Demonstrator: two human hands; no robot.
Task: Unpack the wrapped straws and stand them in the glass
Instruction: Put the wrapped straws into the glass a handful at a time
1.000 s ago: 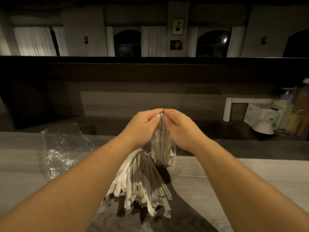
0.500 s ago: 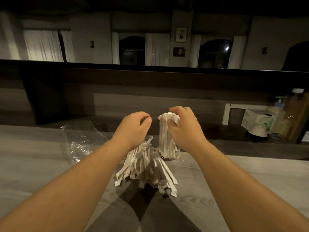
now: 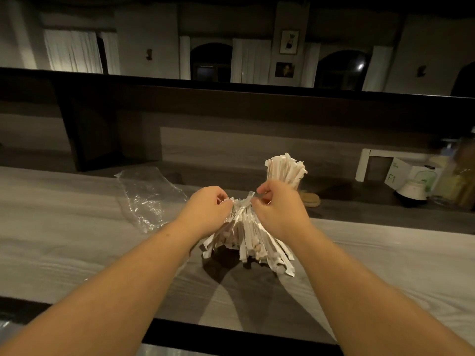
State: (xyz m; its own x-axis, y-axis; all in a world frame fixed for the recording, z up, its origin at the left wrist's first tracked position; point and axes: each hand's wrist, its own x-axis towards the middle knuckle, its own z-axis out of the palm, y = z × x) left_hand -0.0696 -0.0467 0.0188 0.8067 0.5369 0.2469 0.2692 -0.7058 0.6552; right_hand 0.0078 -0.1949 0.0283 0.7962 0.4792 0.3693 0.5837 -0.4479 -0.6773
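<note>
A fanned bundle of paper-wrapped straws (image 3: 248, 238) stands on the wooden counter, its lower ends spread wide. My left hand (image 3: 205, 210) and my right hand (image 3: 279, 209) both pinch the bundle's gathered top end. Just behind my right hand stands the glass (image 3: 295, 182), mostly hidden, with several wrapped straws (image 3: 285, 167) upright in it.
A crumpled clear plastic bag (image 3: 151, 195) lies on the counter (image 3: 77, 227) to the left. At the far right on a lower dark surface are a white box (image 3: 408, 174), a small white bowl-shaped object (image 3: 412, 191) and bottles. A round coaster (image 3: 311, 199) lies behind the glass.
Both hands left the straws in the glass and came down and toward me to the top of the loose bundle, which they now pinch. The camera tilted, so the glass appears farther back.
</note>
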